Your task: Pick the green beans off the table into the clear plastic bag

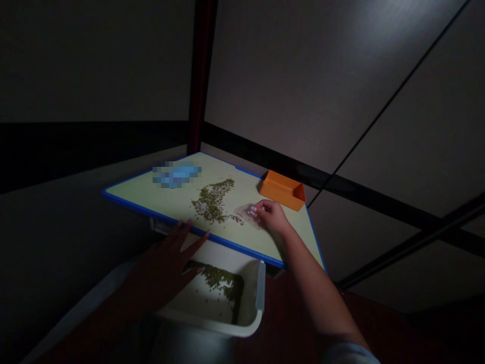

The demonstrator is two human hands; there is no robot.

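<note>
So far, green seeds (pixel 212 202) lay in two lots: a long, loose strip across the board (pixel 170 205) and a smaller drift along one side of the white tray (pixel 227 328) below its blue edge. The right hand (pixel 271 216) was pinched around a crumpled clear plastic sheet (pixel 244 215), near the seeds' lower end. The left hand (pixel 162 268) was open, its fingers spread just over the board's near edge, holding nothing. Bare board remained around the strip, while the orange tray (pixel 282 191) sat at the far right edge. A blurred blue patch (pixel 176 174) covered the far corner.
</note>
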